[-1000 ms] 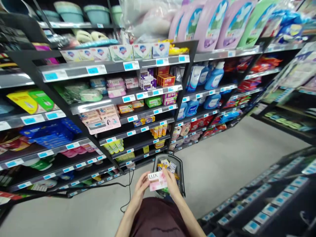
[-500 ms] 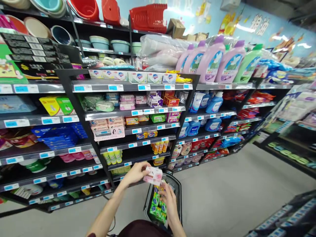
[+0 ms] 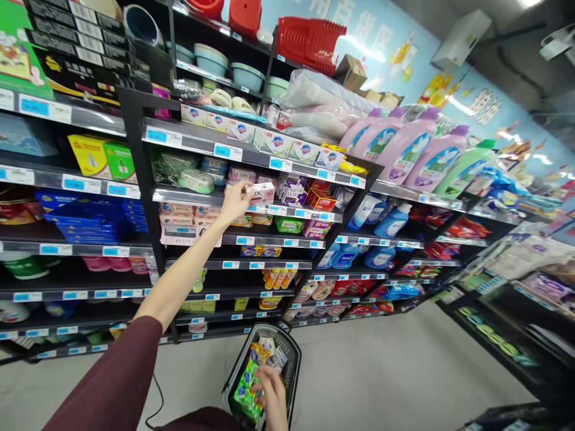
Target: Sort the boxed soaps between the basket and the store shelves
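Observation:
My left hand (image 3: 237, 202) reaches out to the shelf, its fingers closed on the end of a pink-and-white LUX soap box (image 3: 262, 193). The box is at the front of a shelf of soaps, beside purple LUX boxes (image 3: 293, 193) and in front of pink soap packs (image 3: 242, 175). Low in front of me, my right hand (image 3: 272, 392) hangs over a dark shopping basket (image 3: 294, 365), fingers loosely bent and apart, nothing visible in them. In the basket lie green packs (image 3: 245, 383) and yellow and white packages (image 3: 266, 353).
White soap boxes (image 3: 276, 143) line the shelf above, with large purple detergent bottles (image 3: 413, 146) to their right. A pink box set (image 3: 184, 224) juts out below the left hand. Grey floor (image 3: 359, 371) stretches right of the basket; another shelf unit (image 3: 516, 323) stands farther right.
My left hand has carried the soap box from above the basket up to the soap shelf. My right hand stays low over the basket. The view has tilted and shifted.

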Available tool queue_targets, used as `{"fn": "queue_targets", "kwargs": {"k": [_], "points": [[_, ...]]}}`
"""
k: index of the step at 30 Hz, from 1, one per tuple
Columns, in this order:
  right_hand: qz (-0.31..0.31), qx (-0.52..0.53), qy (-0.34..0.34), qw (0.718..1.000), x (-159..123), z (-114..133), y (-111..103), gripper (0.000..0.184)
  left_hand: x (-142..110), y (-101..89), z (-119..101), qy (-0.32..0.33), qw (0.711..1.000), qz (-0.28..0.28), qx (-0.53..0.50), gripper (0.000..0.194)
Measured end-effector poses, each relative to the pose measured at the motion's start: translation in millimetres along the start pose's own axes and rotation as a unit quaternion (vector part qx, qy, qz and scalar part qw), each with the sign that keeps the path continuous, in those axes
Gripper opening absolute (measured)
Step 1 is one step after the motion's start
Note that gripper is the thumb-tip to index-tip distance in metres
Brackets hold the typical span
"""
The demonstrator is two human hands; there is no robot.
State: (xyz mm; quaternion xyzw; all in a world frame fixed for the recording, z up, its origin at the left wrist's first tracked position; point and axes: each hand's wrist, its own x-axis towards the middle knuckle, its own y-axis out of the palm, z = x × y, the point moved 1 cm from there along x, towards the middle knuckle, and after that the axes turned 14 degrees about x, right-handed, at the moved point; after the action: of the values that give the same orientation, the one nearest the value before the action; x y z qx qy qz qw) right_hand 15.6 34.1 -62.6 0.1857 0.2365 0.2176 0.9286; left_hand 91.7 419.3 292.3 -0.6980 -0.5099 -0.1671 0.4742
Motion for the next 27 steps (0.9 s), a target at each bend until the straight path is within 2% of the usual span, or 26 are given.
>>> {"fn": "queue_targets", "kwargs": {"k": [4, 9, 14, 17, 22, 27], "points": [[-0.017, -0.014, -0.001, 1.000, 7.2, -15.0, 1.1, 0.060, 42.7, 18.7, 1.4, 0.028, 0.997, 0.027, 0.072, 0.032], [-0.011, -0.001, 0.011, 1.000, 16.6, -21.2, -0.9, 0.062, 70.3, 45.8, -5.4, 0.050, 0.991, 0.071, 0.106, 0.035], [-0.002, 0.012, 0.005, 1.000, 13.4, -18.6, -3.0, 0.063, 79.1, 66.0, -14.8, 0.066, 0.963, 0.133, 0.226, 0.047], [0.013, 0.003, -0.001, 1.000, 9.8, -15.4, -1.6, 0.061, 81.7, 72.3, -17.5, 0.060, 0.944, 0.161, 0.280, 0.043], [0.031, -0.013, 0.003, 0.999, 10.8, -15.4, -2.7, 0.058, 86.4, 77.7, -15.1, 0.077, 0.932, 0.172, 0.309, 0.039], [0.001, -0.002, 0.004, 1.000, 18.1, -31.3, -12.3, 0.061, 92.0, 84.8, -9.9, 0.092, 0.927, 0.163, 0.326, 0.044]]}}
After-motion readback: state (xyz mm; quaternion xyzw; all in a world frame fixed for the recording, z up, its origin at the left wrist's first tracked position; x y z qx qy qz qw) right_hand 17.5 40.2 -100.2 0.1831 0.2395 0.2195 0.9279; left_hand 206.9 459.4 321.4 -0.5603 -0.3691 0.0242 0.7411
